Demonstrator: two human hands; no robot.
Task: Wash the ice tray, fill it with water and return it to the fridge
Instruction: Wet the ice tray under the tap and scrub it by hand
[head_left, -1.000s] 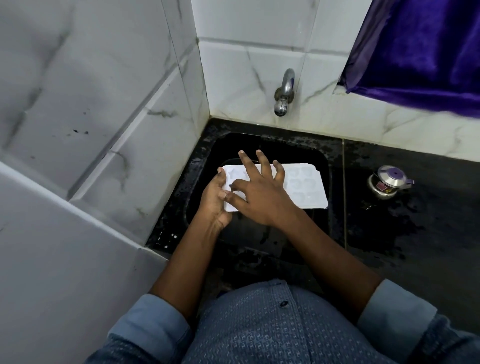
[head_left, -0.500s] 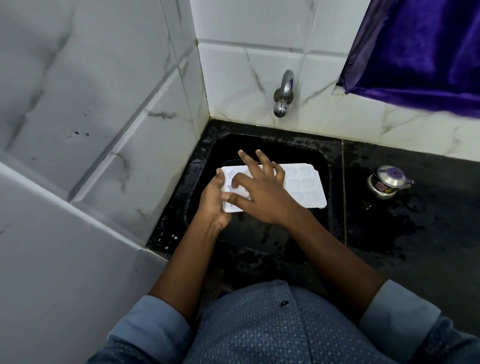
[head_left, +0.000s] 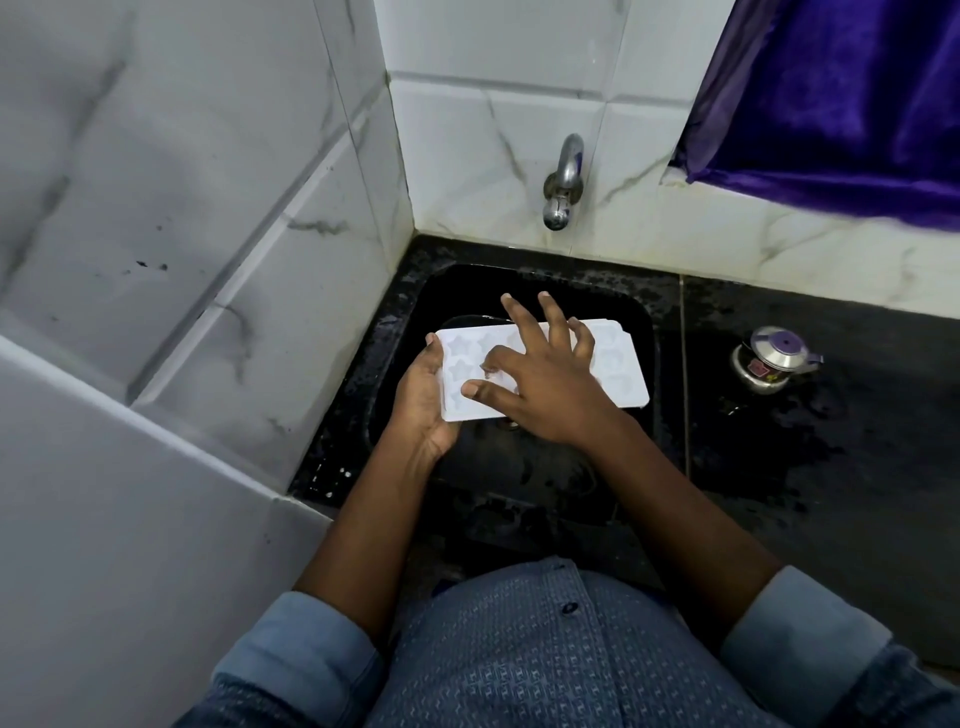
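Note:
A white ice tray (head_left: 621, 371) with star-shaped cells is held level over the black sink (head_left: 641, 332). My left hand (head_left: 423, 400) grips its left end from below, thumb over the edge. My right hand (head_left: 545, 384) lies on top of the tray with fingers spread, thumb and forefinger pressing into the cells. The middle of the tray is hidden under that hand. A steel tap (head_left: 561, 182) sticks out of the tiled wall above the sink. No water runs from it.
A small steel pot with a purple-knobbed lid (head_left: 776, 361) stands on the wet black counter (head_left: 831, 467) to the right. White marble tile walls close in on the left and back. A purple cloth (head_left: 841, 98) hangs at top right.
My right hand has slid a little across the tray's top, fingers spreading wider. The tray has shifted slightly left and nearer in my left hand.

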